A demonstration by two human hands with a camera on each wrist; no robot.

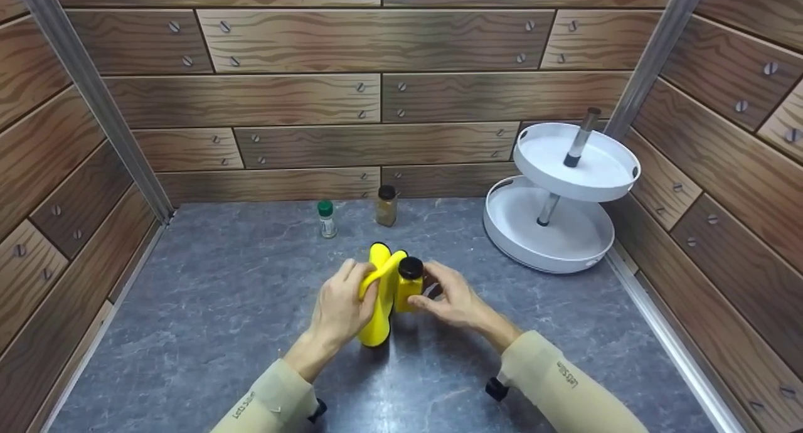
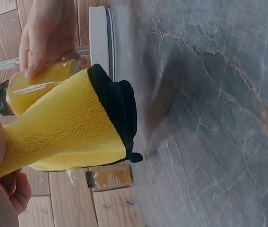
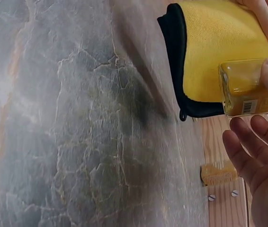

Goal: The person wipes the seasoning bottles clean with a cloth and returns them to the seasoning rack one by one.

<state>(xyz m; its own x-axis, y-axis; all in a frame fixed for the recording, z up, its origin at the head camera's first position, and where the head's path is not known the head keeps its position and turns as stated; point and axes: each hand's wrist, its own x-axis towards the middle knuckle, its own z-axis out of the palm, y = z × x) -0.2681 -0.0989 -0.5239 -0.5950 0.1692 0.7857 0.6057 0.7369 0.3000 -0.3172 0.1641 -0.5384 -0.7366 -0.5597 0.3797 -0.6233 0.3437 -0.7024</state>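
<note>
My left hand [image 1: 345, 298] grips a folded yellow cloth [image 1: 378, 320] with black edging, bunched at its top. Just right of it, my right hand [image 1: 457, 297] holds a spice jar [image 1: 410, 288] with yellow contents and a black lid, between thumb and fingers. Cloth and jar overlap in the head view. The left wrist view has the cloth [image 2: 72, 118] hanging over the table in front of the jar [image 2: 39, 85]. From the right wrist, the jar's glass base and a barcode label [image 3: 249, 107] show, with the thumb on its side.
Farther back stand a small green-capped shaker [image 1: 327, 219] and a dark-capped jar [image 1: 386, 207] with brown contents. A white two-tier round tray stand [image 1: 552, 260] occupies the back right corner. Wood-patterned walls [image 1: 376, 41] enclose the grey marbled table [image 1: 207, 307] at the back and sides.
</note>
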